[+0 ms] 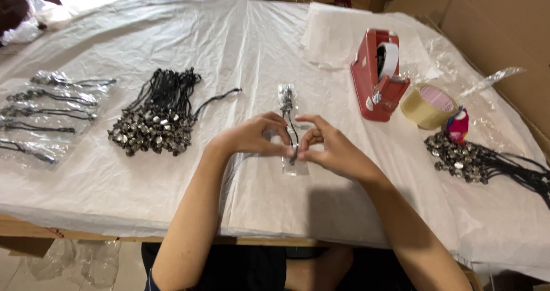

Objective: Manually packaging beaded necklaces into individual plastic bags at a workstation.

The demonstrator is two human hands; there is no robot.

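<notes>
A narrow clear plastic bag (288,104) lies on the table in front of me with a black-corded necklace and its metal pendant inside. My left hand (255,135) pinches the near end of the bag from the left. My right hand (329,145) grips the same end from the right. The fingertips of both hands meet at the bag's near end. The pendant end of the bag points away from me, uncovered.
A heap of black-corded pendants (157,119) lies left; several bagged ones (46,116) sit at the far left edge. At right stand a red tape dispenser (378,76), a roll of tape (428,106), a small colourful figure (458,125) and another pendant pile (475,159). Cardboard boxes (492,16) stand behind.
</notes>
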